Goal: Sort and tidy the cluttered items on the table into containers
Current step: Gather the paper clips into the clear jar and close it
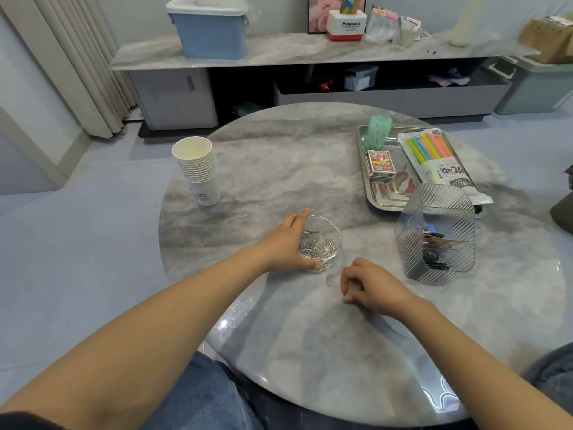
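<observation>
A small clear glass bowl (331, 234) holding several silver paper clips stands near the middle of the round marble table (279, 162). My left hand (288, 240) grips the bowl's left rim, thumb at the near edge. One loose paper clip (328, 279) lies on the table just in front of the bowl. My right hand (369, 283) rests on the table to its right, fingertips curled and pinching at something small on the tabletop; what it pinches is too small to make out.
A ribbed clear container (434, 237) with dark clips stands to the right. Behind it a metal tray (376, 200) carries a card box (380, 163), a green bag (377, 131) and a pack of coloured straws (431, 150). Stacked paper cups (198, 172) stand at the left.
</observation>
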`<action>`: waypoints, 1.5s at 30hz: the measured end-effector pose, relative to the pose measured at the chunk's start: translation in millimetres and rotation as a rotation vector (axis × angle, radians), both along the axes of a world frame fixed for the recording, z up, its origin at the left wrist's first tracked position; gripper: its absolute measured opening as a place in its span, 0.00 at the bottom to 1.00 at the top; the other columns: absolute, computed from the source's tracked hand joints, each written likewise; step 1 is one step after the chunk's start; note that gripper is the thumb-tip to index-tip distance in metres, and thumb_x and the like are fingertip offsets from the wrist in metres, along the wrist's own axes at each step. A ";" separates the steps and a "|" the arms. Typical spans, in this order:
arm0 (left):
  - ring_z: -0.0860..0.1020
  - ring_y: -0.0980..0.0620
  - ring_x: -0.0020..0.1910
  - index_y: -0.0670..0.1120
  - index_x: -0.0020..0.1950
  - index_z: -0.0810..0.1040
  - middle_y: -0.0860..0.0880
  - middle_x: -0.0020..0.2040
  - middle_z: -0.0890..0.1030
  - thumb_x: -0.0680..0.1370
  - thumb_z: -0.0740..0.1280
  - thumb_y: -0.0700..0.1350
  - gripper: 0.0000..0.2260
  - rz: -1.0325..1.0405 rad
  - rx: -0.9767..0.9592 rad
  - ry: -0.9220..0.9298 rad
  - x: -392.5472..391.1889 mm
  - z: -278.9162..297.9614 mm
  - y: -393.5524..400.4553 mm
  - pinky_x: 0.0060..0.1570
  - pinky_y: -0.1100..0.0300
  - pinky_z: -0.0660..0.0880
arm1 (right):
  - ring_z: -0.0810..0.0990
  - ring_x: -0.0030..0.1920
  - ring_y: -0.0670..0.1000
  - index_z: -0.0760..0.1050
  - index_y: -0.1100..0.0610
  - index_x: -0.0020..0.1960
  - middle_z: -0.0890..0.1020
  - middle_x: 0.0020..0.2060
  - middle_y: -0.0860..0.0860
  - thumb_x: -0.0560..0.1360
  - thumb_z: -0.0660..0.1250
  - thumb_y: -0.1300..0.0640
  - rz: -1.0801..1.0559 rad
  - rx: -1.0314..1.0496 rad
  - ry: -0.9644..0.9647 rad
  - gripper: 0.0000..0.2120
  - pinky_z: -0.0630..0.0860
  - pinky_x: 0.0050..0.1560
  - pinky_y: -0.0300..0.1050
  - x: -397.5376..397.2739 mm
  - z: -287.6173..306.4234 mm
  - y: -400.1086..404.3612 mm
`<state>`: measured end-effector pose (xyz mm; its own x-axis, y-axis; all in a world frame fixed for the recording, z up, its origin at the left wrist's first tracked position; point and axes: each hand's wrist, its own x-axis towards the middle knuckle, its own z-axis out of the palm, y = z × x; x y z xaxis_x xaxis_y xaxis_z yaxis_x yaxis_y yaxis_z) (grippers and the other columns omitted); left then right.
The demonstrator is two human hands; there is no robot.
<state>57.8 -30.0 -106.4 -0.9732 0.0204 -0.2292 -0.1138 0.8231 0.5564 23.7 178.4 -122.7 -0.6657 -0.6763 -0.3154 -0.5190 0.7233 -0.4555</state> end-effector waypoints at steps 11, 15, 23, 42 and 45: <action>0.57 0.48 0.75 0.49 0.78 0.40 0.49 0.77 0.49 0.69 0.75 0.55 0.51 0.003 -0.009 0.001 0.7 1.0 0.8 0.68 0.57 0.60 | 0.71 0.32 0.42 0.70 0.50 0.37 0.74 0.31 0.43 0.73 0.69 0.61 -0.177 -0.319 0.052 0.11 0.66 0.35 0.29 2.8 23.4 -12.4; 0.57 0.48 0.75 0.49 0.78 0.40 0.49 0.77 0.49 0.69 0.74 0.55 0.51 0.008 -0.015 0.002 1.2 1.9 1.2 0.67 0.58 0.61 | 0.73 0.31 0.40 0.75 0.54 0.40 0.77 0.31 0.43 0.72 0.71 0.62 -0.344 -0.607 0.016 0.06 0.69 0.36 0.29 -3.6 40.8 -38.9; 0.57 0.48 0.75 0.49 0.78 0.40 0.49 0.77 0.49 0.68 0.75 0.54 0.52 0.006 -0.014 0.001 0.8 1.9 0.4 0.67 0.57 0.61 | 0.79 0.40 0.50 0.74 0.51 0.36 0.77 0.31 0.45 0.69 0.68 0.55 -0.539 -0.232 0.149 0.04 0.74 0.42 0.43 10.5 9.9 -30.2; 0.57 0.48 0.75 0.50 0.77 0.39 0.48 0.77 0.50 0.68 0.75 0.54 0.53 0.001 0.006 0.006 -0.9 -1.9 -1.9 0.69 0.56 0.61 | 0.72 0.32 0.42 0.74 0.53 0.37 0.75 0.30 0.44 0.72 0.71 0.59 -0.502 -0.403 0.013 0.07 0.67 0.34 0.26 12.3 18.4 -20.7; 0.57 0.48 0.75 0.50 0.77 0.39 0.49 0.77 0.50 0.68 0.75 0.55 0.53 -0.002 0.015 0.005 -1.1 -2.1 -1.5 0.69 0.57 0.61 | 0.73 0.32 0.42 0.77 0.56 0.41 0.76 0.32 0.44 0.72 0.71 0.60 -0.520 -0.584 0.005 0.04 0.69 0.36 0.27 4.1 31.7 -30.4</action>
